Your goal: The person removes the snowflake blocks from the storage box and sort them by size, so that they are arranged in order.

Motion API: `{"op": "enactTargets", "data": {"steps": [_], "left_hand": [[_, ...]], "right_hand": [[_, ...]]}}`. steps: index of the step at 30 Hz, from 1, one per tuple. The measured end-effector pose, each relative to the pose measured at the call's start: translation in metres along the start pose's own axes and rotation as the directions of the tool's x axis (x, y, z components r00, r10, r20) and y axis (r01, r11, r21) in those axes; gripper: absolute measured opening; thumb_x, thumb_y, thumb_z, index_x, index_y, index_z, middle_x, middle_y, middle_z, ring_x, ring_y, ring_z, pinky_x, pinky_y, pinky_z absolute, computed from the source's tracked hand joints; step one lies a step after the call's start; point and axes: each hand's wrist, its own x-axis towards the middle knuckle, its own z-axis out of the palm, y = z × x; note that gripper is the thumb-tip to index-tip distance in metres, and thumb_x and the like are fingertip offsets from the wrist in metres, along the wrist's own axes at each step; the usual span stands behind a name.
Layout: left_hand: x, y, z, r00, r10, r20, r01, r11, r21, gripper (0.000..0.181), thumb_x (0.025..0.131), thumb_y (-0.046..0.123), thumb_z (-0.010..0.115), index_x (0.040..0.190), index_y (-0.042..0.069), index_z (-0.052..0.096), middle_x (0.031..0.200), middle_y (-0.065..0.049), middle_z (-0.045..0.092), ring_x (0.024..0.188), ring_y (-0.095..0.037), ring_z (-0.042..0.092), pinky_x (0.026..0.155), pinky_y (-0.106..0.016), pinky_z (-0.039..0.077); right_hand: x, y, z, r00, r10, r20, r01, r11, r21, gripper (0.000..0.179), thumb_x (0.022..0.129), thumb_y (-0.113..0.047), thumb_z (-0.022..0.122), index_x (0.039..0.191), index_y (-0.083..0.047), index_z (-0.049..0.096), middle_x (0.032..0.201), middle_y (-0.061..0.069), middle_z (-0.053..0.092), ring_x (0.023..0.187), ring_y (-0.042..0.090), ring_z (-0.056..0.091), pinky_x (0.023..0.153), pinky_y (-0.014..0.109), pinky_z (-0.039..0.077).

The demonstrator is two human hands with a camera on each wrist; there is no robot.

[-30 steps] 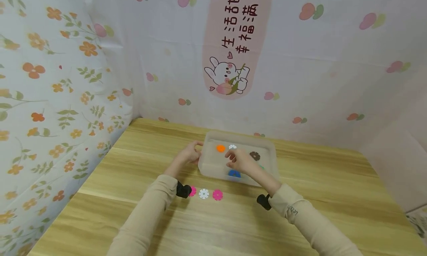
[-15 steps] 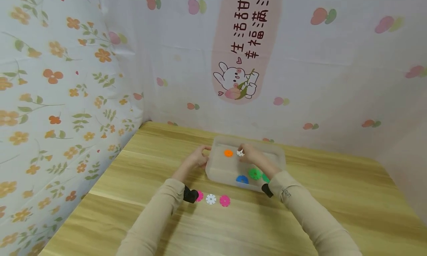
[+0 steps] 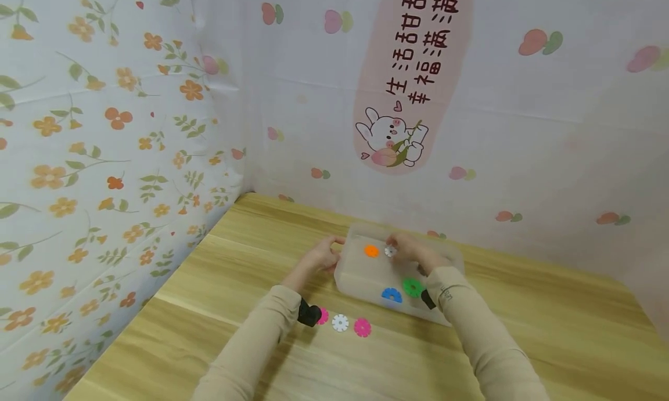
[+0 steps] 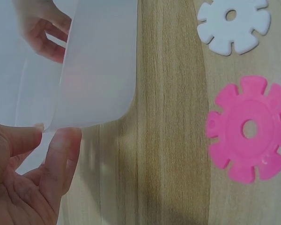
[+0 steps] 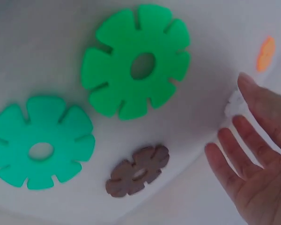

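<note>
A translucent plastic box (image 3: 360, 276) stands on the table, and my left hand (image 3: 325, 255) pinches its left rim between thumb and fingers. My right hand (image 3: 412, 252) reaches inside over a white notched disc (image 5: 232, 105). Thumb and fingers stand spread around that disc in the right wrist view, fingertips close to it. Also in the box lie an orange disc (image 3: 371, 250), a blue disc (image 3: 391, 295), a green disc (image 5: 136, 63), a teal disc (image 5: 41, 140) and a brown disc (image 5: 119, 183).
In front of the box, a pink disc (image 3: 322, 315), a second white disc (image 3: 340, 322) and another pink disc (image 3: 362, 327) lie in a row on the wooden table (image 3: 397, 366). Printed cloth (image 3: 313, 99) hangs behind the table and along its left side.
My right hand has moved from above the middle of the box to the white disc near its back wall. The left hand keeps its hold on the rim. The head view has shifted.
</note>
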Motion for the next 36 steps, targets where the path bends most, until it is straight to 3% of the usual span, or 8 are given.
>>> {"op": "enactTargets", "data": {"steps": [5,10,16,20,23,29,33,36], "left_hand": [[0.001,-0.001,0.001,1.0,0.002,-0.001,-0.002,1.0,-0.003,0.042,0.091,-0.005,0.044,0.132,0.006,0.042,0.098,-0.023,0.062,0.067,-0.016,0.057,0.051,-0.021,0.045],[0.003,-0.001,0.003,1.0,-0.024,-0.001,0.024,1.0,0.008,0.042,0.092,-0.004,0.044,0.131,0.009,0.042,0.097,-0.022,0.063,0.063,-0.016,0.057,0.052,-0.024,0.045],[0.043,-0.032,0.004,1.0,0.0,0.007,0.0,1.0,-0.018,0.044,0.088,-0.007,0.044,0.124,0.018,0.046,0.09,-0.016,0.064,0.067,-0.023,0.063,0.058,-0.035,0.052],[0.02,-0.01,0.004,0.999,-0.05,-0.011,0.05,0.999,-0.011,0.042,0.091,-0.007,0.041,0.128,0.011,0.043,0.102,-0.023,0.062,0.076,-0.025,0.063,0.066,-0.036,0.054],[0.016,-0.012,0.001,1.0,-0.001,0.007,0.001,1.0,-0.022,0.039,0.092,-0.002,0.045,0.129,0.012,0.043,0.099,-0.021,0.062,0.074,-0.021,0.061,0.063,-0.032,0.053],[0.029,-0.02,0.002,1.0,-0.008,0.014,0.009,1.0,-0.028,0.04,0.092,0.0,0.047,0.129,0.013,0.043,0.095,-0.019,0.061,0.075,-0.023,0.062,0.061,-0.033,0.053],[-0.003,0.008,0.003,0.999,-0.046,-0.018,0.047,0.999,0.027,0.04,0.093,-0.002,0.043,0.132,0.005,0.039,0.102,-0.024,0.058,0.071,-0.019,0.057,0.06,-0.027,0.049],[-0.004,0.01,0.004,0.998,-0.054,-0.018,0.055,0.998,0.044,0.041,0.094,-0.001,0.043,0.134,0.006,0.038,0.104,-0.024,0.058,0.07,-0.018,0.056,0.059,-0.027,0.048]], "right_hand": [[0.007,0.002,0.006,0.994,0.107,-0.004,-0.107,0.994,-0.009,0.043,0.074,-0.008,0.073,0.112,0.0,0.055,0.111,0.02,0.056,0.102,0.033,0.052,0.084,0.045,0.046],[0.005,0.006,0.007,0.998,0.021,-0.059,-0.021,1.0,-0.006,0.035,0.071,-0.012,0.076,0.099,0.0,0.058,0.093,0.017,0.058,0.084,0.026,0.054,0.072,0.034,0.047],[-0.016,-0.026,-0.003,0.993,0.062,-0.1,-0.059,0.998,0.034,0.024,0.072,-0.008,0.074,0.091,-0.001,0.061,0.089,0.015,0.059,0.081,0.025,0.055,0.071,0.035,0.049],[-0.032,-0.041,-0.008,0.986,0.064,-0.152,-0.054,0.996,0.069,0.013,0.076,-0.002,0.07,0.087,0.001,0.063,0.082,0.013,0.06,0.075,0.019,0.054,0.066,0.028,0.048],[-0.041,-0.051,-0.01,0.983,0.122,-0.14,-0.106,0.988,0.116,0.017,0.077,0.006,0.065,0.094,0.007,0.061,0.086,0.016,0.059,0.076,0.021,0.053,0.066,0.027,0.048],[-0.056,-0.057,-0.014,0.983,0.132,-0.128,-0.1,0.967,0.233,0.018,0.08,0.004,0.063,0.098,0.007,0.06,0.087,0.014,0.057,0.074,0.018,0.052,0.064,0.022,0.047],[-0.068,-0.061,-0.016,0.986,0.106,-0.131,-0.069,0.963,0.259,0.018,0.08,0.003,0.064,0.097,0.006,0.061,0.087,0.014,0.058,0.075,0.018,0.053,0.065,0.023,0.047],[-0.078,-0.064,-0.016,0.987,0.084,-0.138,-0.041,0.958,0.284,0.018,0.079,0.005,0.064,0.096,0.008,0.062,0.087,0.016,0.059,0.077,0.018,0.054,0.066,0.025,0.05]]}}
